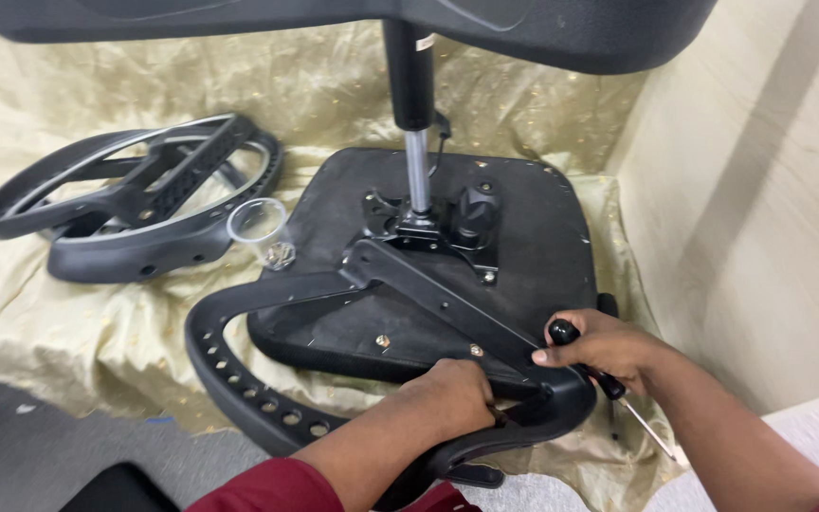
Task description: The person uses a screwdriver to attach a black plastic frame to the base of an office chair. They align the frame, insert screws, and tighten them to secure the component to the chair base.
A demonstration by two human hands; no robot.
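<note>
A person's left hand (452, 393) presses down, fingers curled, on the near end of a black chair armrest frame (267, 398), while the right hand (604, 346) is closed around the black handle of a screwdriver (609, 384), its shaft angled down toward the right. The frame lies across the upturned black seat base (533, 237), where 2 brass-coloured bolts show along a metal bracket (433, 299). A gas-lift column (416, 142) rises from the seat's mechanism. To the left, on gold cloth (68, 322), sit a clear plastic cup (260, 228) of fasteners and a second armrest (125, 199). The risk appears to be slippage: if the left hand eases, the frame could shift off its holes and the driver tip skid.
</note>
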